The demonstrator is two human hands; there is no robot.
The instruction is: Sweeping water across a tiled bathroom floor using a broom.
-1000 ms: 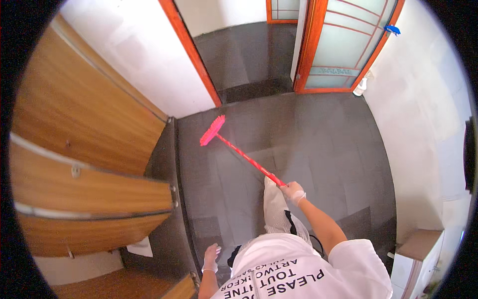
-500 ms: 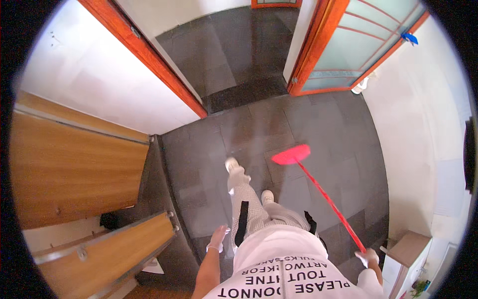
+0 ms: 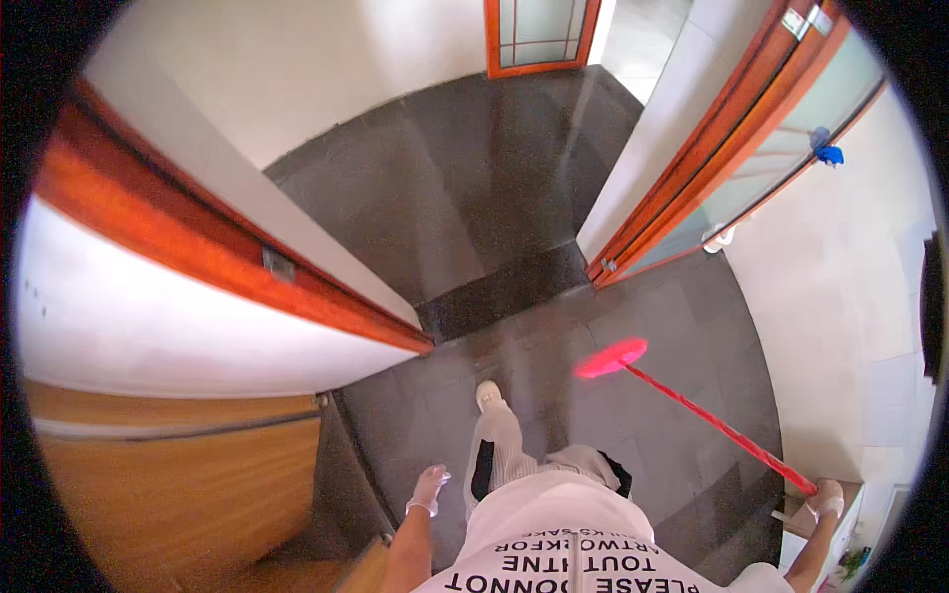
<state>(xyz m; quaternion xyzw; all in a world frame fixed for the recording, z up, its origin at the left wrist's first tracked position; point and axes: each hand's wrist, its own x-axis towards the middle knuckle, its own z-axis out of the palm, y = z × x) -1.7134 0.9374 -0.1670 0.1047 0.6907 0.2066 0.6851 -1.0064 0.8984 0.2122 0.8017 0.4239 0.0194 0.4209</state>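
A red broom (image 3: pixel 712 423) slants across the floor on my right side. Its pinkish-red head (image 3: pixel 613 358) points ahead, toward the doorway, at or just above the dark tiles. My right hand (image 3: pixel 827 497), in a thin translucent glove, is closed round the handle's near end. At my left hip hangs my left hand (image 3: pixel 428 490), gloved the same way, its fingers loosely bent and apart with nothing in them. One of my pale shoes (image 3: pixel 488 396) is stepped forward on the floor.
Ahead is a doorway with an orange-brown frame (image 3: pixel 267 252) and a raised dark sill (image 3: pixel 509 292). A glazed door (image 3: pixel 761 178) stands swung back at right. Wooden cabinet fronts (image 3: pixel 188 484) line the left; a small white cabinet (image 3: pixel 796 544) stands beside my right hand.
I have moved forward, so the doorway is closer. My right hand has swung outward to the right, and the broom handle lies at a flatter slant. Its head has shifted right in view.
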